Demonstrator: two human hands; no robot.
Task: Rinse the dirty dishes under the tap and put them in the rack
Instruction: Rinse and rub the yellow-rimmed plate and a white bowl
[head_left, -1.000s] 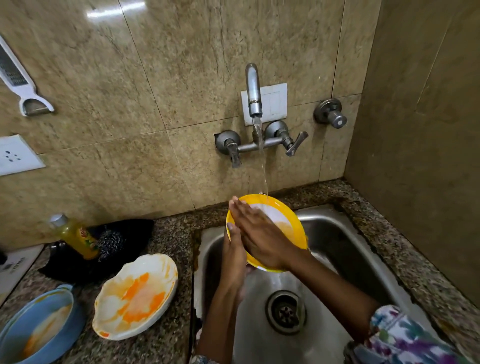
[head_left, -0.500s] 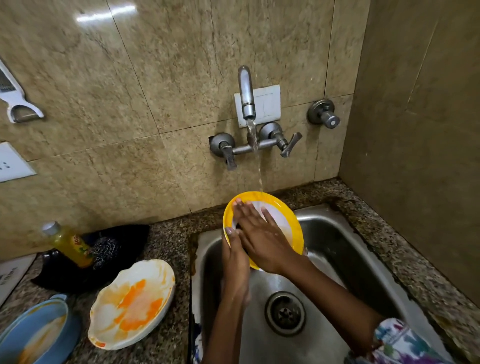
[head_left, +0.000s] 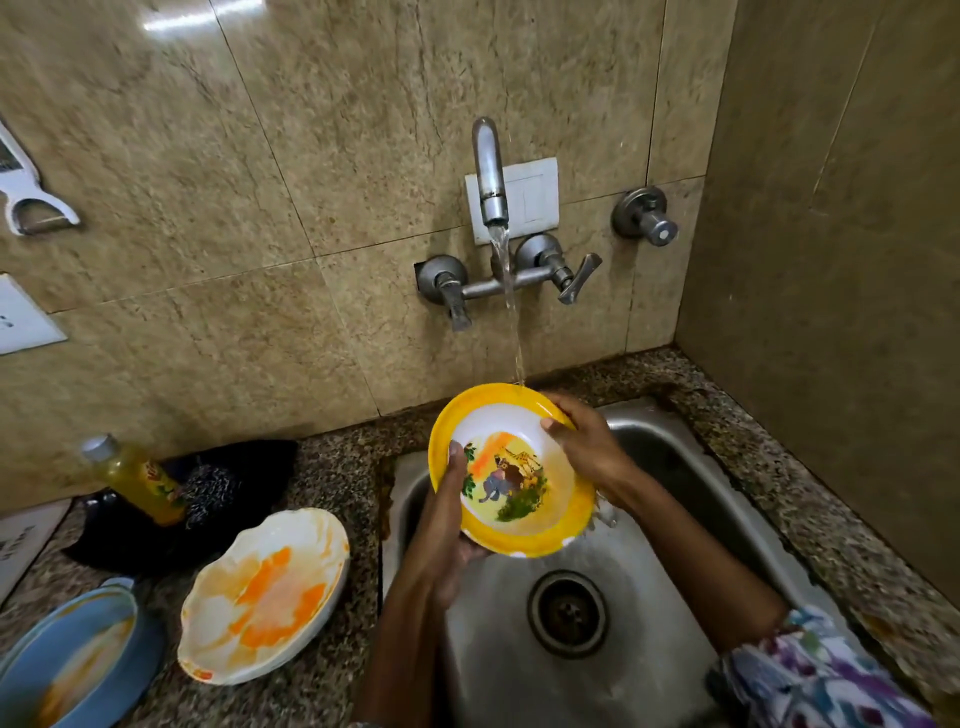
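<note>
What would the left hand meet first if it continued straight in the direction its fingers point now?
Probably the beige tiled wall behind the steel sink. The left hand, gripping the yellow-rimmed picture bowl, points up and away towards it; depth is unclear.

You've got warm, dim-ish indoor light w/ a glare streak on the wall tiles (head_left: 202, 18) at 11 o'clock. Wide-angle bending toward the edges; blue dish (head_left: 67, 660) at 8 o'clock is soft, sleeve (head_left: 810, 675) at 5 o'clock blurred.

Bowl (head_left: 511, 470) over the sink (head_left: 691, 483), under the tap (head_left: 488, 171); dirty plate (head_left: 265, 592) left.
</note>
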